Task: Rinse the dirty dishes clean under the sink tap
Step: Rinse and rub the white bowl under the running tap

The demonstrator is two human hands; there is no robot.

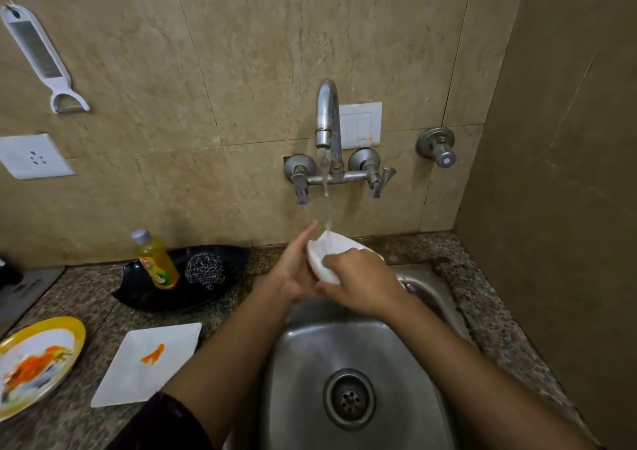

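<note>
White dish point(322, 255): held tilted over the far edge of the steel sink point(303, 363), directly under the tap point(327, 115); the water stream point(325, 187) lands on its upper rim.
Left hand point(296, 270): fingers straight and pointing to the far wall, laid flat along the dish's left side.
Right hand point(358, 277): fingers curled over the dish's near rim, gripping it and hiding most of its right half.
Drain point(349, 398): in the sink floor, near side, between the forearms.
Black tray point(144, 294): on the granite counter point(76, 425), left of the sink, holding a yellow soap bottle point(157, 260) and a steel scrubber point(205, 269) side by side.
Square white plate point(144, 363): near left of the sink, with an orange smear.
Round yellow-rimmed plate point(38, 363): far left, smeared orange, cut by the picture's edge.
Grater point(38, 56): hung on the tiled wall, upper left, above a socket point(32, 156).
</note>
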